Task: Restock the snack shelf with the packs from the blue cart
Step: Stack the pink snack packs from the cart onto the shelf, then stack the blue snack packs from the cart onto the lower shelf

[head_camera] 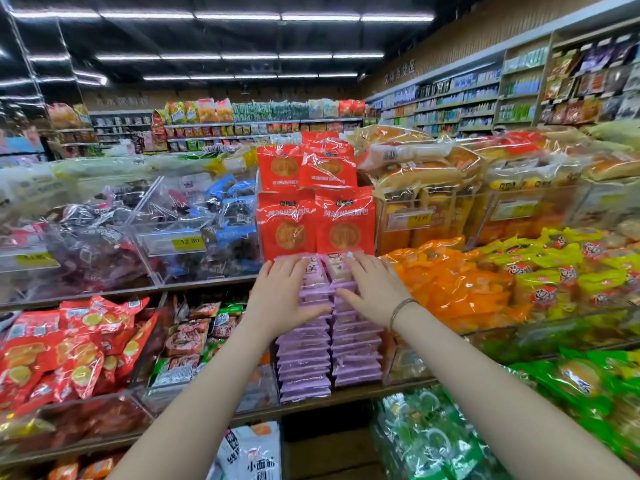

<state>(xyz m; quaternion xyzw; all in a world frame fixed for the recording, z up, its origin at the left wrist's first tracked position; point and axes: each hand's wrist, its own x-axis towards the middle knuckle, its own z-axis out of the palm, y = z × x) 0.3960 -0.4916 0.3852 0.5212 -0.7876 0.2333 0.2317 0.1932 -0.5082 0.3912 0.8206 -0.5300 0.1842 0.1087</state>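
Two tall stacks of purple snack packs (304, 362) stand side by side on the middle shelf. My left hand (282, 296) lies flat on the top of the left stack with straight fingers, its thumb along the stack's front. My right hand (375, 289) presses flat on the top of the right stack, a bracelet at its wrist. Red upright packs (317, 223) stand right behind the purple stacks, with more red packs above them. The blue cart is out of view.
Clear acrylic bins of dark and blue snacks (194, 230) sit to the left, bread bags (433, 188) and orange packs (457, 285) to the right. Red packs (69, 348) fill the lower left shelf, green packs (581, 375) the lower right. A white bag (252, 452) stands below.
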